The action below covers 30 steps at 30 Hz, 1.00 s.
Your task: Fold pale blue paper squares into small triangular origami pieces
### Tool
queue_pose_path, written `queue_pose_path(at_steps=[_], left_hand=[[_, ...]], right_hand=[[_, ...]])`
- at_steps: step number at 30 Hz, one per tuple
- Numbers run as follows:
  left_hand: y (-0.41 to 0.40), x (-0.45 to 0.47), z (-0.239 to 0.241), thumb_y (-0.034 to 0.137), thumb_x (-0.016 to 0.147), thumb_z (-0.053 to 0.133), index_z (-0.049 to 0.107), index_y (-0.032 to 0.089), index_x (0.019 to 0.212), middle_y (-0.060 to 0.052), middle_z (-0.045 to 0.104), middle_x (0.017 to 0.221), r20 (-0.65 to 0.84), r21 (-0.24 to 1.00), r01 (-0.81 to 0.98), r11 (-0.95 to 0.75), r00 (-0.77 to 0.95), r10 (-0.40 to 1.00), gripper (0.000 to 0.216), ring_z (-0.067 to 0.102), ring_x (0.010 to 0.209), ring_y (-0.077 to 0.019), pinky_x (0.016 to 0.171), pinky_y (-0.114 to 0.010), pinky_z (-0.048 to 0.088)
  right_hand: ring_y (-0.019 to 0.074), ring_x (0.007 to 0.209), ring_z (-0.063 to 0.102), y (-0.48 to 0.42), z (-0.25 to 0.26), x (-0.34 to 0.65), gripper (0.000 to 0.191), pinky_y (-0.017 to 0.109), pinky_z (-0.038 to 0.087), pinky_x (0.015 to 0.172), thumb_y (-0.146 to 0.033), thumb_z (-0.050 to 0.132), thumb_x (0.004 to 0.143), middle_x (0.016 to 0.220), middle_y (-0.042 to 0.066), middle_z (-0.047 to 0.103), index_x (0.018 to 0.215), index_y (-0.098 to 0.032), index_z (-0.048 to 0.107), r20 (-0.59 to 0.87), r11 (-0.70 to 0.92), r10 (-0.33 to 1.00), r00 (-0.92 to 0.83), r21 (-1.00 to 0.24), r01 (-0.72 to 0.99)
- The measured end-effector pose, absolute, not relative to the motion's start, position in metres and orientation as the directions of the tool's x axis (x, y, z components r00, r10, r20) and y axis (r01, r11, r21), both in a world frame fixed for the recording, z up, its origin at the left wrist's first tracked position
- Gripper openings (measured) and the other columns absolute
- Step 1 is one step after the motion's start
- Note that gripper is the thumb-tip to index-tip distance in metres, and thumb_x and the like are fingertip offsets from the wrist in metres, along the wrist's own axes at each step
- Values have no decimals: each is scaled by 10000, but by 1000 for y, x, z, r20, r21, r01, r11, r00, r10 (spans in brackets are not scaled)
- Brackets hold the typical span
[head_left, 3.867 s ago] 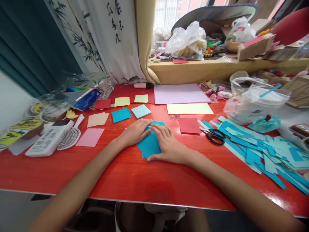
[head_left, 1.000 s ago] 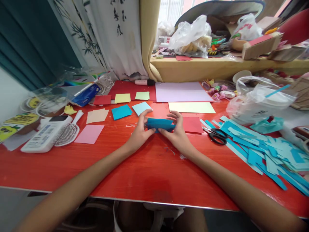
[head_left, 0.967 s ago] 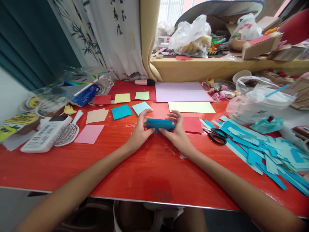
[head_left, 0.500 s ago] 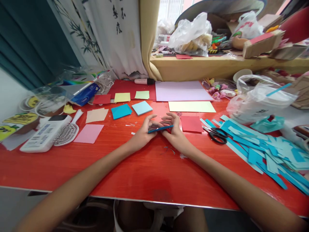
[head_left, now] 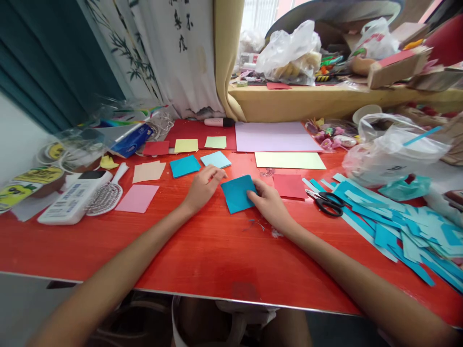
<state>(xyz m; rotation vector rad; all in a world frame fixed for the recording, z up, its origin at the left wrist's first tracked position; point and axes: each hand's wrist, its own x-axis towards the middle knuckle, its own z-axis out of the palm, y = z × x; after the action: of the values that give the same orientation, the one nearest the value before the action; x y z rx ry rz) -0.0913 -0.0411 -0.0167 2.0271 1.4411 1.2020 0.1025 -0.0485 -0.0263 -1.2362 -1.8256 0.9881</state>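
Observation:
My right hand (head_left: 269,205) grips a square of teal-blue paper (head_left: 238,194) at its right edge, thumb on top and fingers behind. The paper's broad face is turned up toward me, tilted above the table; it may be more than one sheet. My left hand (head_left: 204,188) is just left of that paper, apart from it, with its fingers loosely bent and holding nothing I can see. Beyond the left hand lie a light-blue paper square (head_left: 216,159) and another teal-blue square (head_left: 184,166). A red paper square (head_left: 288,186) lies beyond my right hand.
Black-handled scissors (head_left: 328,202) and a pile of blue paper strips (head_left: 405,221) lie right. Pink (head_left: 137,198), beige (head_left: 148,172) and yellow (head_left: 186,145) squares sit left, near a hairbrush (head_left: 106,195) and a white box (head_left: 74,200). A lilac sheet (head_left: 277,137) is at the back.
The teal-blue paper, edge-on between both hands before, has turned its face up. My left hand has let go and moved left; the right hand keeps hold.

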Motion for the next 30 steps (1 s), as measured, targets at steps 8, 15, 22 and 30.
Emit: queue_pose_path(at_steps=[8,15,22,30], left_hand=[[11,-121,-37,269,858,528,554,145,1091,-101,594,1151,413,369,904,-215,48,909,265,548,1057,-211,927,-313,419],[13,-123,-36,346,875,517,646,167,975,-86,674,1052,368,358,909,-212,71,927,242,597,959,-226,859,-327,431],[15,-126,-32,315,864,532,664,190,925,-44,689,1005,341,437,878,-194,38,939,192,607,928,-188,823,-282,438],[14,-125,-30,310,867,523,646,178,947,-56,667,1012,331,440,876,-197,46,942,198,595,941,-191,822,-286,439]], right_hand=[[223,1080,498,-48,-34,96,511,367,462,859,-326,478,856,1215,140,488,1326,-152,376,215,288,951,-221,-879,381],[231,1075,503,-47,-35,95,414,407,459,899,-353,465,879,1219,154,484,1241,-155,433,234,322,939,-253,-857,403],[221,1068,512,-47,-37,94,398,402,453,916,-353,448,896,1219,151,487,1236,-147,447,221,325,933,-284,-856,402],[225,1042,523,-49,-34,95,323,416,458,906,-349,425,902,1170,144,504,1156,-155,472,228,352,923,-311,-829,435]])
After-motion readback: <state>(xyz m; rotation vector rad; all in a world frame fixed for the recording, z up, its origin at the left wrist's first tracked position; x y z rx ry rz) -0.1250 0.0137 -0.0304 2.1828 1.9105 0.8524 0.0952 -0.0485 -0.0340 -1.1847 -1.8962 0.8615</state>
